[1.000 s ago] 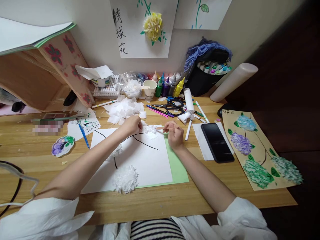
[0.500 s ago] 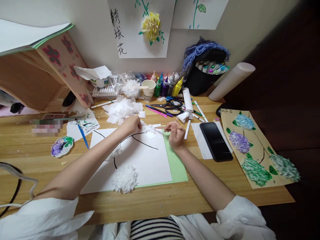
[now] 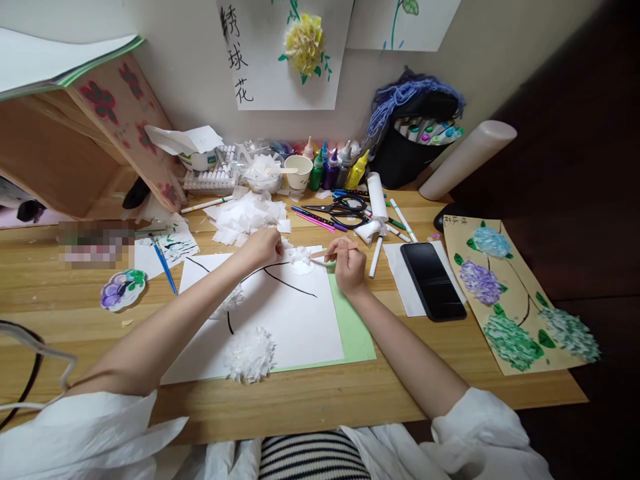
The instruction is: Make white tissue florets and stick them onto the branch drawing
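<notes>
On a white sheet of paper (image 3: 305, 333) with black branch lines lies a small white paper-scrap flower (image 3: 301, 260) near the top edge. My right hand (image 3: 349, 267) is closed around a flat wooden craft stick (image 3: 321, 254), whose tip touches or nearly touches this flower's right side. Beside the flower, on its left, my left hand (image 3: 265, 249) is closed; its fingertips point away from me, and what they hold is hidden. Two more white paper flowers sit on the sheet: a fluffy one (image 3: 251, 355) at the bottom and another (image 3: 229, 301) partly behind my left forearm.
White paper scraps (image 3: 247, 217) are heaped behind my left hand. Scissors (image 3: 345, 213), pens and a white roll (image 3: 377, 197) lie behind the right. Paint bottles (image 3: 330, 170) and a paper cup (image 3: 299, 173) stand farther back. A phone (image 3: 433, 281) and a finished flower picture (image 3: 520, 300) lie rightward.
The craft stick has shifted left and tilted, bringing its tip to the small flower. My right hand moved slightly left with it. The left hand stays nearly in place; the view shifted slightly.
</notes>
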`<state>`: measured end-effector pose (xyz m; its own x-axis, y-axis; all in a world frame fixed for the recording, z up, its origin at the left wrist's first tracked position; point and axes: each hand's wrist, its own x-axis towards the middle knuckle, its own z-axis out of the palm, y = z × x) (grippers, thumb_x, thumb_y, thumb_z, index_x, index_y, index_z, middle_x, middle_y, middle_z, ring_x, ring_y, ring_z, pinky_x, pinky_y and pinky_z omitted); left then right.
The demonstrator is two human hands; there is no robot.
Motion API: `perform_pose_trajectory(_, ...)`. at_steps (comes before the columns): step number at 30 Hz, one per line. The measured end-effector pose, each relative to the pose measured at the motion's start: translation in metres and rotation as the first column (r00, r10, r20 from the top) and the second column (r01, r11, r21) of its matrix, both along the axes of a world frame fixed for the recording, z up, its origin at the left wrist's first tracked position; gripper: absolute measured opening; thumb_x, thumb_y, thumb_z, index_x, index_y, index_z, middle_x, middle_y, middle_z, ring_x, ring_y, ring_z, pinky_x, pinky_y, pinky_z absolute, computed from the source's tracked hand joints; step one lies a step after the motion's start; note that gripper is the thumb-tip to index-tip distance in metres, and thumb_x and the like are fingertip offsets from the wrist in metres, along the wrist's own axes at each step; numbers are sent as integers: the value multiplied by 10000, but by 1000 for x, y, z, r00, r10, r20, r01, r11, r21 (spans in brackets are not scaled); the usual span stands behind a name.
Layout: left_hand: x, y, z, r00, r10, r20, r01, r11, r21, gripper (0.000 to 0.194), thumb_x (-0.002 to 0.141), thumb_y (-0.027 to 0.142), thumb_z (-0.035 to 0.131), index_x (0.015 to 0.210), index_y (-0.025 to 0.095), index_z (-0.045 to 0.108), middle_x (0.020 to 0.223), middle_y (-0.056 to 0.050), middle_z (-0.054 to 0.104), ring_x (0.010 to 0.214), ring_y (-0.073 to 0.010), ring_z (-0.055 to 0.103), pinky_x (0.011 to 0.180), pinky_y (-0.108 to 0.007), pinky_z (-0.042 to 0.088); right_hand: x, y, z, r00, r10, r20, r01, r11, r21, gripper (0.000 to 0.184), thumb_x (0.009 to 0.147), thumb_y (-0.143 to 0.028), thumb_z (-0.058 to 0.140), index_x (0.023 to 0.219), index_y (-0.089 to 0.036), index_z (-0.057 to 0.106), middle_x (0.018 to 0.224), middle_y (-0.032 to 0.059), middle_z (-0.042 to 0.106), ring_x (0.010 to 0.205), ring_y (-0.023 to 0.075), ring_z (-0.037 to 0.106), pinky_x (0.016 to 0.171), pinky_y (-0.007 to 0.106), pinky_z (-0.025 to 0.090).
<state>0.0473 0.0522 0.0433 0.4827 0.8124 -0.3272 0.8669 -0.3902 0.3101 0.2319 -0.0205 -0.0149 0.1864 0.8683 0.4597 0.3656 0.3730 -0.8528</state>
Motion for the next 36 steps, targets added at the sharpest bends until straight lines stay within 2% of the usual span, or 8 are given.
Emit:
perform_pose_trajectory(8,-1,1,-2,1000,-10,-11,10,1000,14,257,555,78,494,681,134,711,672,-55,694,653,-180,609,586,-229,417,-2,6,3,973,-117,-198,81,981,-178,408,915,-475,314,667,-196,477,515,-36,513,458,91,537,459,207,401)
perform_pose_trajectory(11,-1,1,-1,1000,-9,-14,10,1000,4,257,556,79,497,686,135,711,684,-60,696,655,-181,611,593,-229,421,-2,6,3,985,-103,-138,78,982,-174,401,921,-461,309,678,-194,483,521,-29,522,465,96,541,473,215,405)
perform_pose_trajectory(16,-1,2,-4,1000,-16,14,16,1000,19,237,554,81,503,658,137,708,666,-72,687,655,-196,611,604,-249,427,-3,6,2,994,-14,106,18,999,-39,408,944,-398,262,671,-199,489,586,1,531,523,115,537,544,257,410)
perform_pose_trajectory(19,-2,3,-7,999,5,46,-6,1000,10,206,545,80,521,627,148,697,639,-64,679,645,-193,609,601,-249,424,-4,5,3,991,14,132,-12,1000,-17,406,943,-391,269,660,-203,493,596,8,533,531,121,529,554,268,412)
perform_pose_trajectory(23,-3,-1,-9,996,28,89,-30,999,19,193,550,64,522,614,138,689,642,-73,681,641,-195,613,605,-259,434,-3,1,4,993,-51,-103,48,998,-38,415,930,-433,284,661,-199,497,565,-11,528,494,109,525,502,246,410)
perform_pose_trajectory(29,-13,-13,-5,977,91,190,-102,994,46,185,626,102,536,717,144,692,717,-53,695,671,-164,624,627,-242,465,3,5,7,837,-232,-495,174,971,-161,405,870,-513,364,650,-190,474,491,-47,490,432,93,504,448,218,384)
perform_pose_trajectory(33,-20,-8,-1,946,175,274,-235,950,203,196,737,176,514,852,137,668,826,-77,671,772,-184,603,698,-278,457,5,11,6,780,-266,-567,173,962,-212,405,831,-538,414,647,-183,475,497,-48,486,425,89,507,435,210,373)
perform_pose_trajectory(36,-19,-1,-4,961,135,240,-193,953,234,179,754,226,550,864,146,666,885,-99,639,856,-215,576,731,-299,441,5,11,5,780,-266,-566,173,962,-213,412,820,-553,421,648,-182,476,503,-47,485,424,90,508,435,213,375)
